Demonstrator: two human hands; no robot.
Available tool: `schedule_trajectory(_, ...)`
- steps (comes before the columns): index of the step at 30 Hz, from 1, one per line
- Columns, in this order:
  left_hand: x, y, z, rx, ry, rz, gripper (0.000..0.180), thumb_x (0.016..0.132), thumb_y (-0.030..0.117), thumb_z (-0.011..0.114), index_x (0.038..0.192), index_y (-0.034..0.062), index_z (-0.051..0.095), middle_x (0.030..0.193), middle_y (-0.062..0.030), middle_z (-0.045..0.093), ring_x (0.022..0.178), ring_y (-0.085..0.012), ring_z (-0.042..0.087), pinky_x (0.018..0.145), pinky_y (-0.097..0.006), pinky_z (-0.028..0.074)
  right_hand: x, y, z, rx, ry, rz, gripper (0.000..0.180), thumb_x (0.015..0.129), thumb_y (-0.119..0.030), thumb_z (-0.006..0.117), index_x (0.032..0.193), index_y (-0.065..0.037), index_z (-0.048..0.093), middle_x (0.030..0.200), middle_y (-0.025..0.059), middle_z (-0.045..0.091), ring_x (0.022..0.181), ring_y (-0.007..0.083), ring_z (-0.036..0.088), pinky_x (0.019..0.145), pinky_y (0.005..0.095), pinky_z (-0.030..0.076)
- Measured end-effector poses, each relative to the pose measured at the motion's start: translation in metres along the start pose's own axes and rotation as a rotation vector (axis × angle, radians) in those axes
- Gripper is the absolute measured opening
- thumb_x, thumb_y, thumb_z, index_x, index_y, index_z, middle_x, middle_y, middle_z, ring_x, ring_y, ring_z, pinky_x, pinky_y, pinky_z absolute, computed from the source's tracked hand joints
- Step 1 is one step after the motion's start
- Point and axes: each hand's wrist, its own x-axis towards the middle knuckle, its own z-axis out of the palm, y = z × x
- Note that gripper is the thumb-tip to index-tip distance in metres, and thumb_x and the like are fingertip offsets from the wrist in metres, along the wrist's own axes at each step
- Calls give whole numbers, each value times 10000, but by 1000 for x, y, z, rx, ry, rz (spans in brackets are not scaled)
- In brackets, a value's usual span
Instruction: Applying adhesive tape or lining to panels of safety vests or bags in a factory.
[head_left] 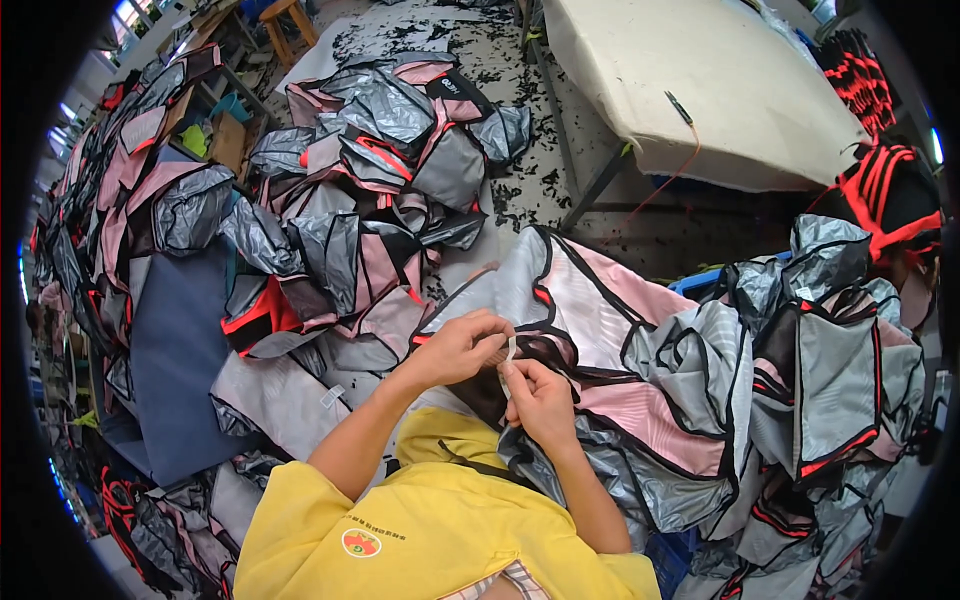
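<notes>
My left hand (462,350) and my right hand (540,402) meet in front of my chest, fingertips pinched close together. Between them runs a narrow whitish strip (512,347), gripped by both; its exact kind is too small to make out. Below and beyond the hands, a pink, white and grey sewn fabric piece (655,425) with black bound edges and a silver lining spreads over my lap to the right. Dark mesh (545,352) lies bunched right behind my fingers. Part of this fabric is hidden by my hands.
Similar sewn pieces form a large heap (400,170) ahead left and another pile (830,370) at the right. A cloth-covered table (720,70) stands ahead right, bearing a slim dark tool (680,107) on an orange cord. Black scraps litter the floor (500,60).
</notes>
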Motion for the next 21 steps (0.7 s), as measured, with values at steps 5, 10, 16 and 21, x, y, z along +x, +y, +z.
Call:
schedule_trajectory(5, 4, -1, 5, -123, -35, -12, 284, 937, 212, 760, 1129, 12, 696, 1035, -127, 650, 963, -242, 656, 852, -339, 519, 2, 4, -5, -47, 57, 72, 240, 1074, -242, 643, 1024, -20, 719, 563, -10, 586, 434, 56, 509, 430, 236, 384)
schedule_trajectory(10, 13, 0, 18, 124, 102, -6, 321, 886, 231, 835, 1022, -15, 681, 977, -81, 639, 858, -170, 647, 752, -322, 513, 9, 14, -9, -27, 78, 100, 260, 1079, -255, 628, 1037, -21, 732, 573, -3, 598, 447, 66, 528, 448, 229, 418)
schedule_trajectory(16, 33, -22, 16, -489, -74, -369, 200, 945, 151, 792, 987, 30, 639, 703, 36, 569, 561, -63, 491, 500, -239, 366, 24, 23, -15, -6, 69, 48, 255, 1068, -235, 637, 1087, -10, 755, 644, -1, 625, 522, 72, 571, 518, 226, 470)
schedule_trajectory(21, 30, -11, 6, -202, -186, -187, 173, 954, 151, 752, 1007, 41, 629, 773, 21, 606, 654, -72, 533, 562, -262, 406, 33, 39, -21, 23, 49, 29, 251, 1049, -222, 646, 1067, -1, 765, 729, 18, 690, 608, 81, 642, 582, 240, 520)
